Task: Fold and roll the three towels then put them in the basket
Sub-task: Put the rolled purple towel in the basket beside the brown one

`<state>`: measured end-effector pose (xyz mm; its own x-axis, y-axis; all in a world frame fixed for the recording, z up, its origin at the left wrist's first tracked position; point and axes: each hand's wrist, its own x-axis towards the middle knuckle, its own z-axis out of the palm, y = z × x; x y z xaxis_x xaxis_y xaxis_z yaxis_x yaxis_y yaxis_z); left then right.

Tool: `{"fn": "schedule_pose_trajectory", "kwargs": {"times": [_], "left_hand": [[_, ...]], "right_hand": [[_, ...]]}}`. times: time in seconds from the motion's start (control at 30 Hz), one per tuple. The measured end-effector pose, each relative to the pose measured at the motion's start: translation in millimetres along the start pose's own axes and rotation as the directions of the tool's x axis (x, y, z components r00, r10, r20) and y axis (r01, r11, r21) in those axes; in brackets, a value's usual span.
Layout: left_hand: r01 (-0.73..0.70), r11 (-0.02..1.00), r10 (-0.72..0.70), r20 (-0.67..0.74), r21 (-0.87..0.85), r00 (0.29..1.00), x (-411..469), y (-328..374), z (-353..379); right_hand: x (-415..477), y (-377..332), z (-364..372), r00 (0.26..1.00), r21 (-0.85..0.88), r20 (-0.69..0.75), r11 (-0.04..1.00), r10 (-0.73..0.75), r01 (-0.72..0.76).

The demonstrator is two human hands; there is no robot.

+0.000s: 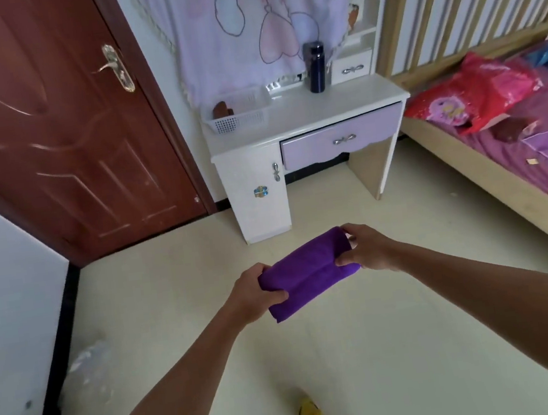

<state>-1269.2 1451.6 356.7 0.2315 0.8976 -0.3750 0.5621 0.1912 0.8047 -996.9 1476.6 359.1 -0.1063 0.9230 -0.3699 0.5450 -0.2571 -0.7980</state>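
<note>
Towel roll point(308, 273) held mid-air above floor point(170, 271), long axis running left hand point(255, 292) to right hand point(369, 247), each gripping one end. Basket point(238, 122) sits well ahead on bench's point(322, 105) left end, more on left hand's side.

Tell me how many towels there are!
2 for sure: a purple towel in the left hand and right hand, a brown towel in the basket on the desk. A dark cloth on the bed may be third.

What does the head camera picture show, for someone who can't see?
The left hand and right hand hold a rolled purple towel by its ends above the floor. Ahead, a white basket with a brown towel inside sits on a white desk.
</note>
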Motion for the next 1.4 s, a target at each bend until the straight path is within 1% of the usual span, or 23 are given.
{"fn": "schedule_pose_trajectory", "kwargs": {"times": [0.17, 0.37, 0.57, 0.6, 0.67, 0.83, 0.97, 1.13, 1.23, 1.33, 1.4], "left_hand": [[-0.046, 0.999, 0.045, 0.018, 0.026, 0.999, 107, 53, -74], [-0.054, 0.998, 0.054, 0.009, 0.030, 0.999, 212, 96, -124], [-0.008, 1.000, 0.008, -0.039, 0.006, 0.999, 328, 120, -158], [0.009, 1.000, -0.010, -0.078, -0.008, 0.997, 371, 127, -166], [0.038, 0.999, -0.038, -0.105, 0.001, 0.994, 386, 134, -172], [0.081, 0.990, -0.098, -0.157, -0.113, 0.983, 470, 164, -196], [0.108, 0.978, -0.142, -0.195, -0.179, 0.970, 515, 178, -216], [0.121, 0.975, -0.163, -0.232, -0.185, 0.959, 587, 180, -248], [0.101, 0.969, -0.153, -0.227, -0.225, 0.962, 632, 179, -267], [0.088, 0.955, -0.146, -0.191, -0.282, 0.971, 678, 176, -288], [0.099, 0.951, -0.152, -0.166, -0.293, 0.974, 702, 173, -297]], "right_hand": [[96, -60, -49, 0.995, -0.034, -0.079, 0.998, -0.057, 0.054], [207, -100, -103, 0.991, -0.077, -0.092, 0.993, -0.094, 0.087], [345, -120, -146, 0.989, -0.092, -0.010, 0.985, -0.146, 0.145], [392, -126, -163, 0.990, -0.077, 0.022, 0.987, -0.140, 0.141], [415, -137, -172, 0.989, -0.064, 0.025, 0.987, -0.145, 0.146], [523, -178, -217, 0.987, -0.031, 0.104, 0.991, -0.124, 0.127], [587, -211, -229, 0.982, -0.066, 0.117, 0.986, -0.146, 0.154], [670, -242, -235, 0.982, -0.048, 0.093, 0.984, -0.164, 0.169], [718, -261, -236, 0.987, -0.023, 0.067, 0.989, -0.148, 0.149], [769, -278, -239, 0.992, 0.003, 0.042, 0.993, -0.122, 0.122], [798, -290, -240, 0.994, -0.015, 0.040, 0.994, -0.106, 0.107]]}}
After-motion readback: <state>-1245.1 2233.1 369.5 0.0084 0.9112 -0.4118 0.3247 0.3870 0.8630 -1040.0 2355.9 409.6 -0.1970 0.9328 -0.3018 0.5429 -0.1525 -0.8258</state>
